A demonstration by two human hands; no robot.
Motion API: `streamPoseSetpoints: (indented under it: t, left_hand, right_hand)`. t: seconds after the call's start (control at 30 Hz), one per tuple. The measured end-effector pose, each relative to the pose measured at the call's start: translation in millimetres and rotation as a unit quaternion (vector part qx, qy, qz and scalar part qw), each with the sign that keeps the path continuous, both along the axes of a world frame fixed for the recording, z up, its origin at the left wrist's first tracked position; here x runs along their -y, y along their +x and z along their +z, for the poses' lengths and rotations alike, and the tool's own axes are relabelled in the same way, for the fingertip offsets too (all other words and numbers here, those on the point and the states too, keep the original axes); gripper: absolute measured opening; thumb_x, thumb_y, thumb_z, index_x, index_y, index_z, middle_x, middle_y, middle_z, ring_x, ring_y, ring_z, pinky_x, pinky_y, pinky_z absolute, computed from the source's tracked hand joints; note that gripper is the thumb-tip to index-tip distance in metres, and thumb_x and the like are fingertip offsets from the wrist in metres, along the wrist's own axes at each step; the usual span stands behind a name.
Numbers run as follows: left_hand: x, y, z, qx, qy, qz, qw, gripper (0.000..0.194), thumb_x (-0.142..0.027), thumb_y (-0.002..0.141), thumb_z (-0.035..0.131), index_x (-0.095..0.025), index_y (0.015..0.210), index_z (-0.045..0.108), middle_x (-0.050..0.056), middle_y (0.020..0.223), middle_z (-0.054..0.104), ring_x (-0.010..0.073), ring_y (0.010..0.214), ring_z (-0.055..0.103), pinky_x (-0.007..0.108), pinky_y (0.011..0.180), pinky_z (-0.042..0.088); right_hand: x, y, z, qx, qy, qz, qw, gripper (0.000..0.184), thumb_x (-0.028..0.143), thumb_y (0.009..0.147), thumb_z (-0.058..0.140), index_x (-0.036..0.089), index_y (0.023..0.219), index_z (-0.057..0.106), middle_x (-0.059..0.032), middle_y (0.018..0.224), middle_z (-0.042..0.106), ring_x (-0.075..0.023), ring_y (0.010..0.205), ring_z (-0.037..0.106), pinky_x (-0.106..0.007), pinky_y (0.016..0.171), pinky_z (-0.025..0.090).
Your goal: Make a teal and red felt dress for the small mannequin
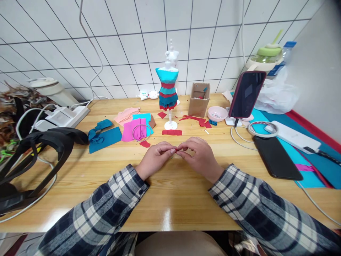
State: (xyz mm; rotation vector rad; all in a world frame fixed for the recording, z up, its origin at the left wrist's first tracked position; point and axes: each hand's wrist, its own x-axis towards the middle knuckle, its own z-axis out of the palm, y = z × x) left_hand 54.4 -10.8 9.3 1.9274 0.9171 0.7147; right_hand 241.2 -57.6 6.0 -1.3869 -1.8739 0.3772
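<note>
My left hand [156,156] and my right hand [198,154] rest on the wooden table [170,192], fingertips meeting at the middle. Both pinch a small red fabric scrap [178,150], mostly hidden by the fingers. Just beyond them stands a white doll mannequin [168,83] on a round base, dressed in a teal and red striped dress. More red scraps lie by its base: a strip [172,132] and a small piece [145,144].
Pink, magenta and teal fabric pieces [133,128] lie at the left, with a black strap device [39,149] and a power strip [64,115]. At the right are a cardboard box [199,99], a pink bowl [217,113], a propped phone [247,94], a flat black phone [277,156] and cables.
</note>
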Motion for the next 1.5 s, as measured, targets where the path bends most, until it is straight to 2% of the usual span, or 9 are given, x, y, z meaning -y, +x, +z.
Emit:
streamPoseSetpoints:
  t: [0.23, 0.37, 0.53, 0.67, 0.77, 0.97, 1.1, 1.33, 1.5]
  left_hand:
    - [0, -1, -2.1, -0.002, -0.015, -0.005, 1.000, 0.023, -0.038, 0.084, 0.062, -0.018, 0.086, 0.074, 0.007, 0.087, 0.070, 0.0179, 0.083, 0.065, 0.030, 0.078, 0.051]
    - [1, 0, -3.2, 0.024, -0.085, 0.014, 0.996, 0.026, -0.036, 0.081, 0.067, -0.016, 0.097, 0.071, 0.007, 0.094, 0.070, 0.0188, 0.088, 0.066, 0.032, 0.082, 0.051]
    - [-1, 1, -6.6, 0.076, -0.117, 0.043, 0.989, 0.037, -0.034, 0.076, 0.072, -0.016, 0.106, 0.062, 0.001, 0.079, 0.064, 0.0140, 0.073, 0.062, 0.028, 0.069, 0.051]
    - [-2, 0, -8.2, 0.084, -0.115, 0.041, 0.989, 0.033, -0.034, 0.074, 0.073, -0.016, 0.099, 0.062, 0.002, 0.081, 0.064, 0.0147, 0.076, 0.062, 0.028, 0.070, 0.052]
    - [-1, 0, -6.7, 0.073, -0.072, 0.050, 0.993, 0.029, -0.033, 0.074, 0.074, -0.017, 0.095, 0.064, 0.003, 0.083, 0.066, 0.0162, 0.078, 0.063, 0.031, 0.074, 0.052]
    - [2, -2, 2.9, 0.020, 0.092, 0.045, 0.995, 0.010, -0.028, 0.079, 0.070, -0.019, 0.079, 0.071, 0.004, 0.082, 0.068, 0.0167, 0.079, 0.064, 0.031, 0.077, 0.050]
    - [3, -2, 6.5, 0.010, 0.120, 0.050, 0.992, 0.008, -0.026, 0.079, 0.069, -0.019, 0.077, 0.071, 0.004, 0.079, 0.068, 0.0164, 0.077, 0.063, 0.030, 0.076, 0.049]
    - [1, -2, 2.3, 0.040, 0.027, 0.033, 0.998, 0.014, -0.029, 0.081, 0.066, -0.016, 0.077, 0.067, 0.004, 0.079, 0.066, 0.0164, 0.078, 0.061, 0.030, 0.076, 0.048]
    - [1, 0, -2.3, 0.081, -0.060, 0.045, 0.994, 0.018, -0.032, 0.079, 0.069, -0.015, 0.080, 0.067, 0.004, 0.081, 0.066, 0.0154, 0.077, 0.061, 0.029, 0.074, 0.049]
  right_hand:
    - [-3, -2, -1.8, -0.061, -0.059, 0.018, 0.996, 0.005, 0.026, 0.079, 0.067, 0.021, 0.078, 0.068, 0.0000, 0.074, 0.065, -0.0141, 0.070, 0.054, -0.027, 0.065, 0.039]
    - [-3, -4, -2.8, -0.105, -0.100, 0.017, 0.989, 0.005, 0.023, 0.076, 0.065, 0.019, 0.074, 0.064, 0.0011, 0.072, 0.062, -0.0114, 0.062, 0.048, -0.024, 0.058, 0.038]
    - [-2, -4, -1.8, -0.130, -0.128, 0.026, 0.983, 0.019, 0.025, 0.079, 0.064, 0.020, 0.097, 0.068, 0.0015, 0.075, 0.063, -0.0095, 0.056, 0.044, -0.024, 0.055, 0.037]
    - [-3, -3, -1.8, -0.109, -0.139, 0.031, 0.984, 0.013, 0.027, 0.080, 0.064, 0.020, 0.087, 0.072, 0.0009, 0.071, 0.064, -0.0100, 0.056, 0.046, -0.024, 0.056, 0.037]
    - [-3, -3, -2.8, -0.108, -0.134, 0.030, 0.985, 0.012, 0.027, 0.081, 0.065, 0.021, 0.086, 0.073, 0.0002, 0.072, 0.066, -0.0107, 0.059, 0.049, -0.024, 0.057, 0.039]
    - [-1, -4, -3.0, -0.121, -0.137, 0.020, 0.983, 0.013, 0.028, 0.081, 0.066, 0.020, 0.087, 0.073, -0.0010, 0.075, 0.068, -0.0111, 0.061, 0.053, -0.025, 0.058, 0.042]
    - [0, -6, -1.3, -0.161, -0.162, 0.015, 0.973, 0.014, 0.030, 0.080, 0.065, 0.019, 0.085, 0.072, -0.0014, 0.074, 0.069, -0.0110, 0.059, 0.055, -0.024, 0.056, 0.043]
    - [3, -7, 2.4, -0.248, -0.228, 0.019, 0.941, 0.018, 0.032, 0.081, 0.059, 0.016, 0.081, 0.068, -0.0021, 0.071, 0.069, -0.0099, 0.050, 0.057, -0.023, 0.051, 0.045]
    - [1, -7, 0.6, -0.242, -0.218, 0.015, 0.945, 0.018, 0.032, 0.080, 0.059, 0.017, 0.081, 0.068, -0.0024, 0.072, 0.069, -0.0105, 0.052, 0.057, -0.023, 0.052, 0.046]
